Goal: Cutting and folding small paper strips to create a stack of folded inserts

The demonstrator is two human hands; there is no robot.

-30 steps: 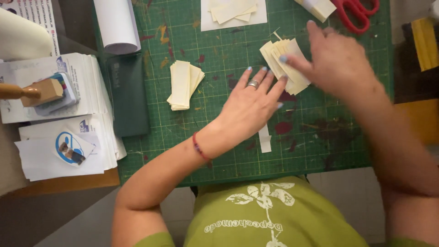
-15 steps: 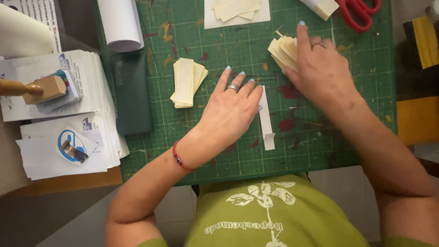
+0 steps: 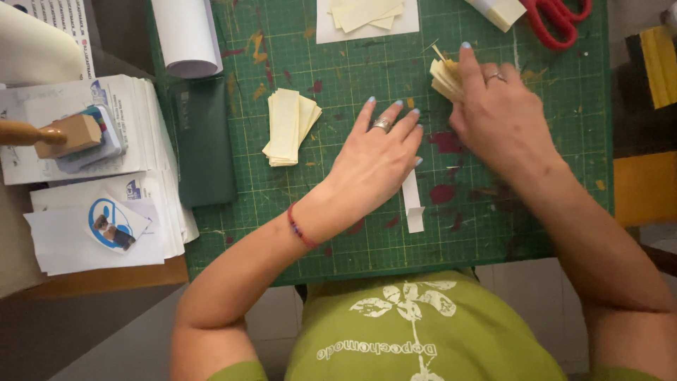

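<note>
My right hand (image 3: 497,116) grips a fanned bundle of cream paper strips (image 3: 446,76) on the green cutting mat (image 3: 352,233), near its upper right. My left hand (image 3: 377,162) lies flat on the mat with fingers spread, pressing on a white paper strip (image 3: 412,204) whose lower end sticks out below my palm. A small stack of cream paper pieces (image 3: 288,125) rests on the mat left of my left hand, not touched.
A white paper roll (image 3: 185,35) and a dark green case (image 3: 203,141) lie at the mat's left edge. Stacks of printed sheets (image 3: 106,212) with a wooden-handled stamp (image 3: 60,134) sit left. Red scissors (image 3: 557,20) and more cream pieces on white paper (image 3: 367,15) lie at the top.
My right hand has carried the bundle of strips up and to the left on the mat. My left hand slid a little left, uncovering the white strip's lower end.
</note>
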